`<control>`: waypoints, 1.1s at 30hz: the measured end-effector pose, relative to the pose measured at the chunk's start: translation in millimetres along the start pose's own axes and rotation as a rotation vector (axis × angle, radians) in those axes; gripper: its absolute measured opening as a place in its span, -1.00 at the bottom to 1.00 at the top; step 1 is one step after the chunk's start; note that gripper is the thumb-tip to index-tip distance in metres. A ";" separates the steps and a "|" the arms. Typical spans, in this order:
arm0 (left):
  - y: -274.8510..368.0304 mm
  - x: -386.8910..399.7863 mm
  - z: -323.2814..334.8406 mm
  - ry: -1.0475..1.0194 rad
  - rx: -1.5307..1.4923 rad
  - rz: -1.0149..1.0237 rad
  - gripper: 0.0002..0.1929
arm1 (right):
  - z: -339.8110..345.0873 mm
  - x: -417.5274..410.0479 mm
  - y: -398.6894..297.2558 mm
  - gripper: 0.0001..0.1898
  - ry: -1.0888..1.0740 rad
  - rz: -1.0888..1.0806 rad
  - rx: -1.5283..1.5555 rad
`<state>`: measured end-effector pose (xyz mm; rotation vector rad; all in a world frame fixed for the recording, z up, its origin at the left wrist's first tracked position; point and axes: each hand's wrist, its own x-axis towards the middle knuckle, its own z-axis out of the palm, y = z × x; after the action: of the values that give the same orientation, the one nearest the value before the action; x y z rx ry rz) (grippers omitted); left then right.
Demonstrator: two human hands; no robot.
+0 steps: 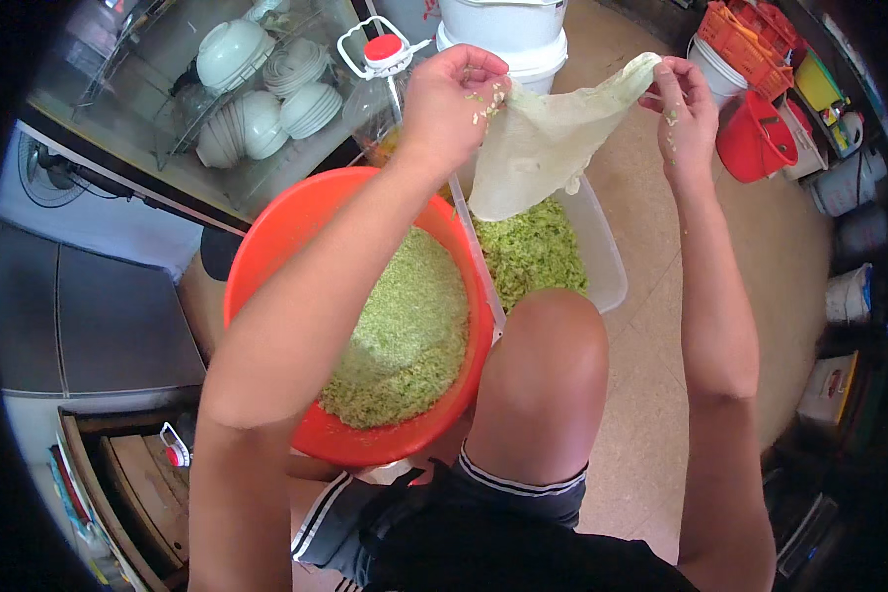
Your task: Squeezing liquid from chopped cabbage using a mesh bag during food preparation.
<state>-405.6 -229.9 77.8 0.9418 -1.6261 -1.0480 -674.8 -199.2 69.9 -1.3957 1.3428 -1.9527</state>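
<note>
My left hand [459, 103] pinches one upper corner of a thin off-white cloth bag [540, 148], and my right hand [684, 103] grips the other corner. The cloth hangs slack between them, its lower end over a translucent plastic bin [608, 259]. Chopped green vegetable [533, 244] lies in that bin, partly hidden by the cloth and my knee. To the left stands a large orange-red basin [266, 229] holding a heap of finely chopped pale green vegetable [407, 318]. My left forearm covers part of the basin. Green bits stick to both hands.
A glass-fronted cabinet with stacked white bowls [237, 55] stands at the upper left. Beside it are a clear jug with a red cap [383, 49] and white buckets [503, 37]. A red bucket [755, 140] and orange baskets [747, 48] line the right.
</note>
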 end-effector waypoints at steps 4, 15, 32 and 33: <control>-14.6 -10.1 4.1 -0.070 0.255 0.100 -0.86 | 3.9 -8.7 18.7 -0.83 -0.152 -0.028 -0.075; -10.8 -51.5 -69.0 0.113 0.138 0.045 -0.86 | 44.9 -27.9 -26.3 -0.82 -0.336 0.153 -0.051; -150.9 -295.9 -215.7 0.188 -0.215 -0.553 -0.28 | 277.8 -123.9 -133.5 -0.88 -0.762 0.446 0.537; -167.4 -311.2 -210.6 0.130 -0.142 -0.575 -0.45 | 282.9 -136.4 -115.3 -0.88 -0.764 0.453 0.516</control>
<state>-106.9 -43.0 -134.6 1.3913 -1.1759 -1.4293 -343.7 -177.5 112.9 -1.2338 0.6490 -1.1526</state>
